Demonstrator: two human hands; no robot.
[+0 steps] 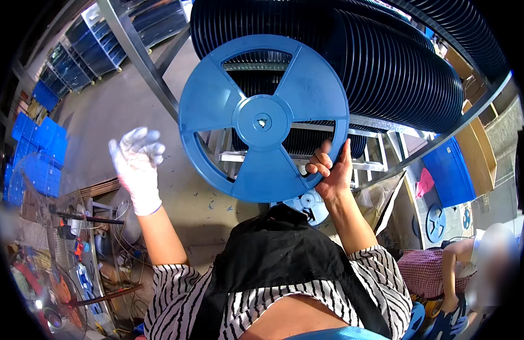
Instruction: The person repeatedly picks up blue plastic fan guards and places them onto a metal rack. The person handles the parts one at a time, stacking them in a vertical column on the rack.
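A large blue plastic reel (257,174) with cut-out windows and a small central hole faces me. My bare right hand (333,170) grips its lower right rim, fingers curled through a window and thumb along the outer edge. Off to the reel's left, my left hand (137,156) is raised in a white glove, fingers apart and holding nothing. Behind the reel, long rows of black discs (398,73) lie stacked on edge on a metal rack (364,165).
Blue bins (41,147) are piled at the far left. A metal post (131,45) rises left of the rack. A fan (52,272) stands at lower left. Blue box (449,173) and cardboard (477,150) are at right. A co-worker (432,272) handles parts at lower right.
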